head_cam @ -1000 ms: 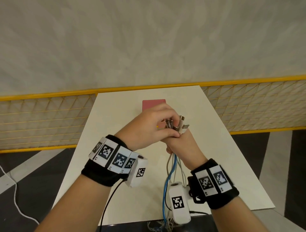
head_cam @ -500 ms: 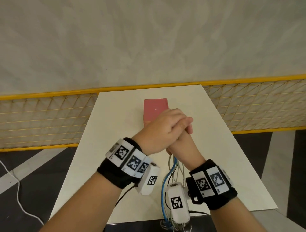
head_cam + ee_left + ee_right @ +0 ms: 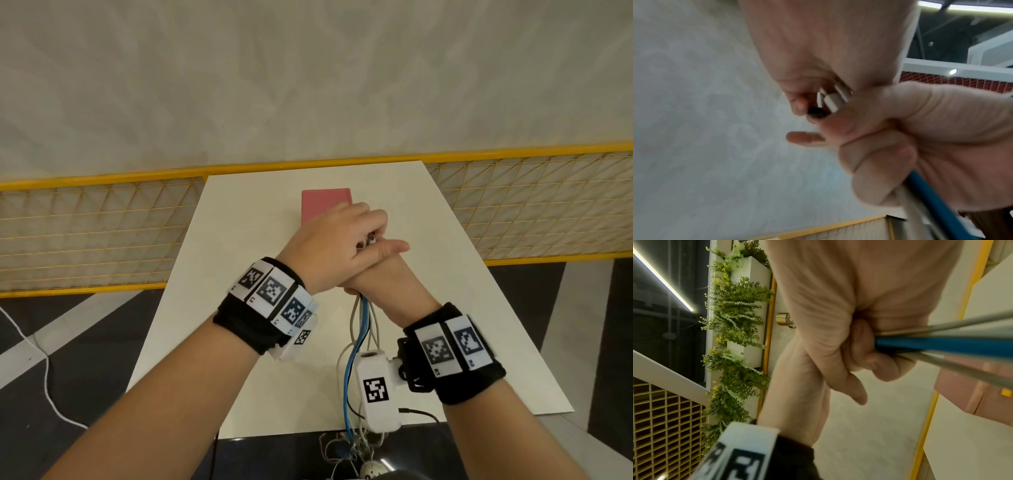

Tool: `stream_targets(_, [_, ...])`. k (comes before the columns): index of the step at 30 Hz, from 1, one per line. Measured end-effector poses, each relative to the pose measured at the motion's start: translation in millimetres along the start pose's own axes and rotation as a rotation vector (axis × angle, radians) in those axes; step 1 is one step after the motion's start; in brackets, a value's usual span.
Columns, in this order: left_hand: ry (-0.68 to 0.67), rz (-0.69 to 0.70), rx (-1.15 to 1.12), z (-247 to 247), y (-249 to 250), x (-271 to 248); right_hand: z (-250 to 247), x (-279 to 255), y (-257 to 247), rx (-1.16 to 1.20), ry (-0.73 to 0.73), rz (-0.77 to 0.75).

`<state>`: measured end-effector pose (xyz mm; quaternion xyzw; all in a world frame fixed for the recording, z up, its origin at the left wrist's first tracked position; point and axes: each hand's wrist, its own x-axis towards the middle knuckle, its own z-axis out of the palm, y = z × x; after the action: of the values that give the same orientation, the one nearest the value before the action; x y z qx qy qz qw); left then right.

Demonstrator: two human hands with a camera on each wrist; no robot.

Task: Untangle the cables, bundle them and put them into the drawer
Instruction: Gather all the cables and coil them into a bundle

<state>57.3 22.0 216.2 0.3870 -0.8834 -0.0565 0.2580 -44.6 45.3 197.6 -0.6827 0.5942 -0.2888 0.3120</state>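
Note:
My right hand (image 3: 387, 284) grips a bundle of cables (image 3: 363, 318), blue, white, grey and black, just below their plugs. The strands hang down past the table's front edge into a loose tangle (image 3: 349, 448). My left hand (image 3: 342, 246) lies over the top of the right fist, its fingers curled round the plug ends. In the left wrist view white plugs (image 3: 833, 99) and a black plug (image 3: 817, 113) show between the two hands. The blue cable (image 3: 941, 344) leaves the right fist. A pink drawer box (image 3: 322, 202) stands on the table behind the hands.
The white table (image 3: 239, 274) runs away from me to a grey wall. A yellow mesh fence (image 3: 85, 233) flanks it on both sides. A thin white cord (image 3: 44, 377) lies on the dark floor at the left. Camera leads hang from both wrists.
A second ago the plug ends stood bare above my right fist with the left fingertips picking at them. The left hand has since closed over them, and both hands moved slightly further from me.

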Motion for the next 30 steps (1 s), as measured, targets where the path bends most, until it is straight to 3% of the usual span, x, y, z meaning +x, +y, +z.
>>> stream_targets(1, [0.016, -0.017, 0.041, -1.0, -1.0, -0.7, 1.3, 3.9, -0.2, 0.011, 0.032, -0.044])
stream_targets(6, [0.128, -0.092, -0.011, -1.0, -8.1, -6.0, 6.3, -7.9, 1.9, 0.544, -0.09, -0.16])
stream_targets(10, [0.291, -0.237, -0.27, -15.8, -21.8, -5.0, 14.7, -17.8, 22.5, 0.665, -0.268, -0.092])
stream_targets(12, [0.334, -0.313, -0.31, -19.9, -34.0, -6.2, 19.1, -22.9, 32.3, 0.636, -0.283, -0.076])
stream_targets(14, [0.297, -0.338, -0.076, -17.5, -42.3, -10.2, 20.7, -22.3, 37.4, 0.515, -0.233, -0.069])
stream_targets(16, [0.308, -0.192, 0.235, -11.8, -41.5, -13.7, 21.0, -18.5, 36.9, 0.41, -0.183, -0.072])
stream_targets(18, [0.216, 0.068, 0.231, -3.7, -33.0, -16.5, 18.8, -14.3, 33.2, 0.333, -0.169, -0.105])
stream_targets(20, [-0.008, 0.162, 0.092, 6.0, -24.1, -22.6, 14.4, -12.3, 27.6, 0.274, -0.196, -0.153])
stream_targets(22, [-0.149, 0.073, 0.06, 10.3, -23.3, -28.2, 10.9, -11.0, 24.0, 0.264, -0.26, -0.141])
stream_targets(25, [-0.161, -0.016, 0.146, 2.7, -34.9, -30.2, 9.2, -13.6, 21.7, 0.406, -0.385, -0.055])
stream_targets(27, [-0.111, -0.067, 0.209, -5.5, -42.0, -25.9, 8.7, -16.8, 21.8, 0.534, -0.414, -0.043])
stream_targets(30, [0.074, -0.137, 0.273, -19.7, -51.7, -19.3, 7.8, -21.2, 27.4, 0.597, -0.404, -0.035])
